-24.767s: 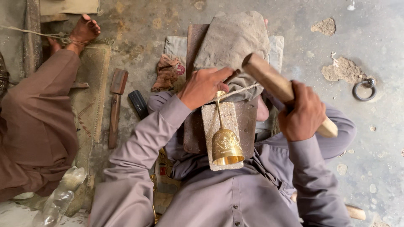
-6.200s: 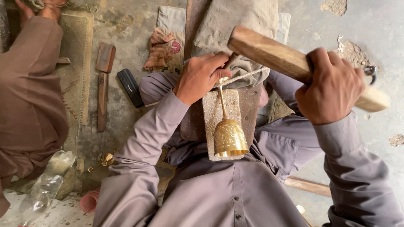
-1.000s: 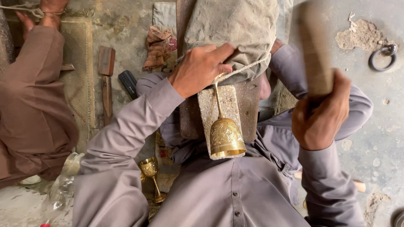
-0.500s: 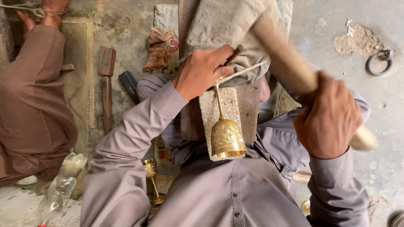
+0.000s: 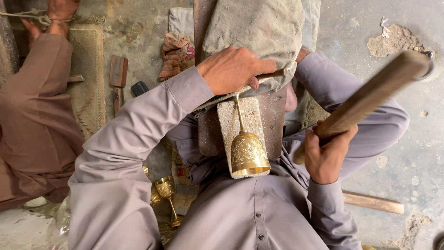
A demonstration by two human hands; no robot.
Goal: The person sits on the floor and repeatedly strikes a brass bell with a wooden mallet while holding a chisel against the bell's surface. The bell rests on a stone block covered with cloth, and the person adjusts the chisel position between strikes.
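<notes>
Both our hands are full: goblet stem in the left, stick in the right.

Our left hand (image 5: 233, 69) pinches the thin stem of the brass goblet (image 5: 249, 153) against the cloth (image 5: 259, 32); its cup lies rim toward us on the pale block (image 5: 253, 113), just below that hand. Our right hand (image 5: 326, 155) is closed round the stick (image 5: 370, 99), raised slantwise over bare floor (image 5: 416, 153), well apart from the goblet.

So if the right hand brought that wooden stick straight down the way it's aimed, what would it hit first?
Probably the grey cloth-wrapped block by the left hand, above the brass goblet. The right hand holds the wooden mallet raised; depth is unclear.
</notes>
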